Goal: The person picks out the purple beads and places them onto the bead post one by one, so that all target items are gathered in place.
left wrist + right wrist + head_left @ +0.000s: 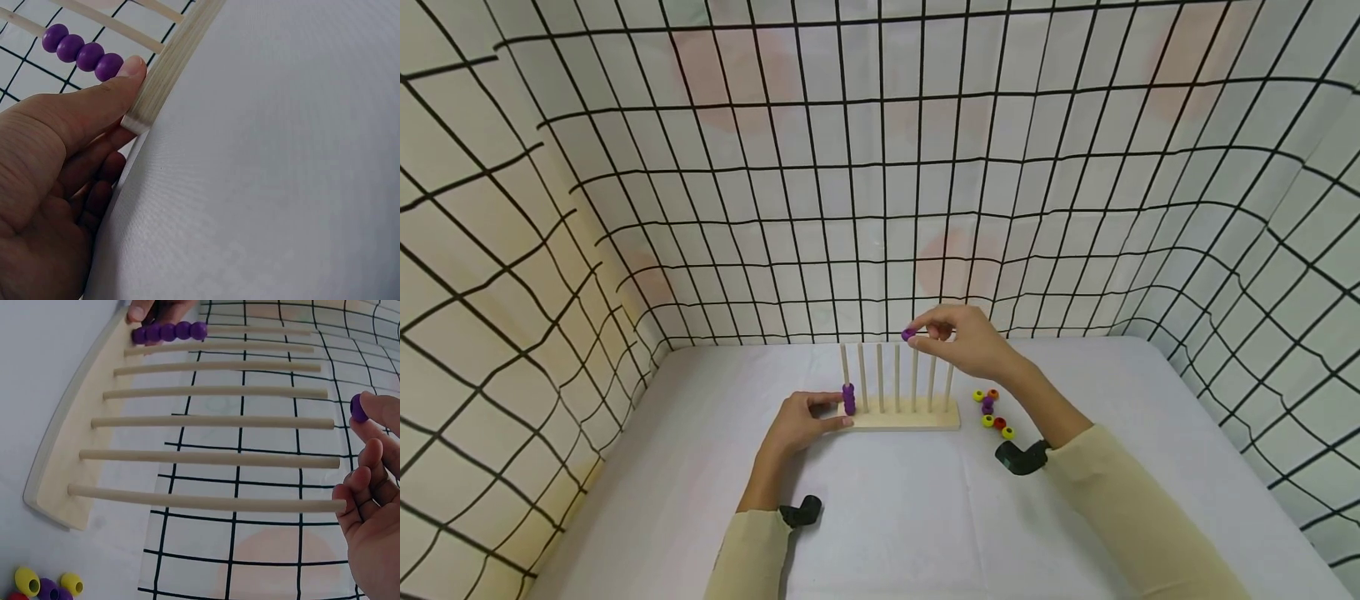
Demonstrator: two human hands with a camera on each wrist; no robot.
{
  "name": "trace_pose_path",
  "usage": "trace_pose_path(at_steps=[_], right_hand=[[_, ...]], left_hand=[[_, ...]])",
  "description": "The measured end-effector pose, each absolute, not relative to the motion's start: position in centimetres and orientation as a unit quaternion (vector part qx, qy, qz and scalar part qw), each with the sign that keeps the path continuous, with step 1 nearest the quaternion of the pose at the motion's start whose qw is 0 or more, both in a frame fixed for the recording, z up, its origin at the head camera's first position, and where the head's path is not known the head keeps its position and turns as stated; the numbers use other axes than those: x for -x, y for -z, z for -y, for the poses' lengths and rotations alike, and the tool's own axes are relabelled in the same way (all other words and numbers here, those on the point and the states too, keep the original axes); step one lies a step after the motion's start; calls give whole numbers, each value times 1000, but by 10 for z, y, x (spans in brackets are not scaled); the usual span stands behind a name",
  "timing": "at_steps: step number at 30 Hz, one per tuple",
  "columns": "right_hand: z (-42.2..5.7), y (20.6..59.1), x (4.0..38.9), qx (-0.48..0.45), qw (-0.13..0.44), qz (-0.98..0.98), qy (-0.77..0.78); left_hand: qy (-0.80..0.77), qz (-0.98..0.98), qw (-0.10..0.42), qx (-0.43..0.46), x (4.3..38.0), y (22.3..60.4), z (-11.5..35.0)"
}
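Observation:
A wooden peg stand (906, 422), a flat base with several upright rods, sits on the white cloth. My left hand (797, 422) grips its left end, thumb on the front edge and fingers behind; the left wrist view shows the thumb (119, 87) close by the lowest bead. Several purple beads (167, 332) are stacked on the leftmost rod. Between thumb and forefinger my right hand (966, 340) pinches one purple bead (357, 409). It is raised to the height of the rod tips, around the middle-right rods in the head view. The other rods carry no beads.
Loose yellow, purple, red and orange beads (988, 421) lie on the cloth right of the stand, under my right forearm. A black wire grid (880, 192) rises behind the table and along both sides. Each wrist wears a black device (1022, 457).

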State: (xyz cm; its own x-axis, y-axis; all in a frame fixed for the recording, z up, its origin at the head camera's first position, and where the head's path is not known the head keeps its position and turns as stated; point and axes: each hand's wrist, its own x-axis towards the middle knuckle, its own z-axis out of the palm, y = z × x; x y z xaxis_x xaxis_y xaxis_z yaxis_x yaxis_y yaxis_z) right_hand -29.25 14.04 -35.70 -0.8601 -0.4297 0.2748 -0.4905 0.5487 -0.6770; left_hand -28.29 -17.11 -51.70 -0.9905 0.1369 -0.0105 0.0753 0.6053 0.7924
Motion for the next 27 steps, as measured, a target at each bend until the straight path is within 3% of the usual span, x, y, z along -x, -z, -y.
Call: trace_pose_path(at_steps=[27], right_hand=[[-85,357,303,-311,10,862,-400]], left_hand=[[-438,-896,35,-63,283,516,170]])
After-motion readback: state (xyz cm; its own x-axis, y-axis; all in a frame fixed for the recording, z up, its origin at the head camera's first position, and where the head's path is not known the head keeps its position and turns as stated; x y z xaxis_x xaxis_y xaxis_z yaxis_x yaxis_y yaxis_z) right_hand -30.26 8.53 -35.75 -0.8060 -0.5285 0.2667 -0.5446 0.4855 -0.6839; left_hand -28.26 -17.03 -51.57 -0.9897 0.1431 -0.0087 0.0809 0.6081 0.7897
